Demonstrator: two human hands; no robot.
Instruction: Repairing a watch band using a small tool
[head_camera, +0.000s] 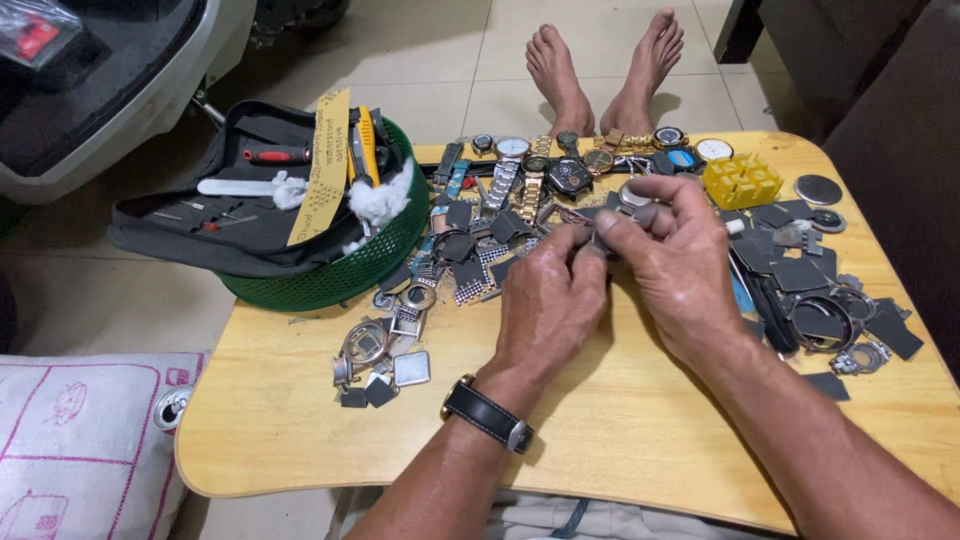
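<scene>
Both my hands meet over the middle of a small wooden table (600, 430). My left hand (548, 300), with a black-strapped watch on its wrist, pinches a small grey part together with my right hand (672, 255). A round silver watch case (634, 196) shows above my right fingers, held by them. Wristwatches (540, 160) lie in a row along the far edge, and dark watch parts (470, 255) are scattered just beyond my left hand.
A green basket (340, 270) holding an open black tool pouch (230, 215) sits at the table's left. A yellow plastic holder (742, 180) and more dark parts (820, 300) lie to the right. My bare feet (600, 70) rest on the tiled floor beyond. A cushion (80, 440) lies lower left.
</scene>
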